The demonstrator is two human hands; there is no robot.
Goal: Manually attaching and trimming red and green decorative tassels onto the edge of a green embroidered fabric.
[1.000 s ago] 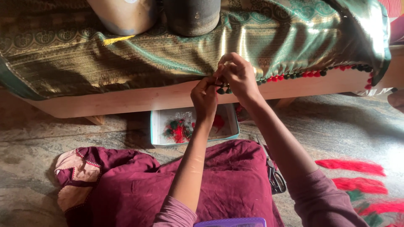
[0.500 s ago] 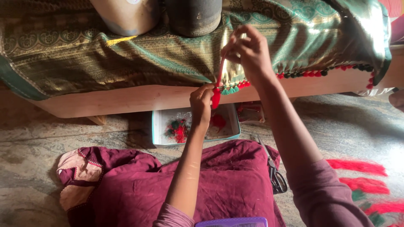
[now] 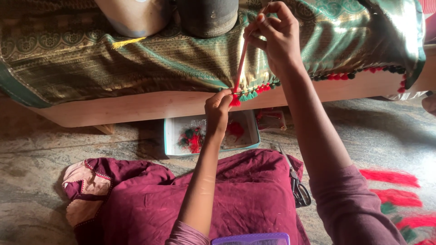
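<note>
A green and gold patterned cloth [image 3: 136,59] lies draped over a low wooden bed, its hanging edge trimmed with a row of red and green tassels [image 3: 345,75]. My left hand [image 3: 219,110] pinches the cloth edge at a red tassel [image 3: 235,101]. My right hand [image 3: 274,34] is raised above it, fingers closed on a taut red thread [image 3: 240,63] that runs down to that tassel.
An open white box [image 3: 175,134] with red and green thread bits sits under the bed edge. Scissors [image 3: 295,181] lie beside the maroon fabric [image 3: 227,195] over my lap. A purple comb [image 3: 252,239] is near my body. Red tassel strands [image 3: 390,177] lie on the floor at right.
My right hand has risen from beside the left hand at the cloth edge to well above it, drawing the red thread out tight. The left hand has stayed at the tassel.
</note>
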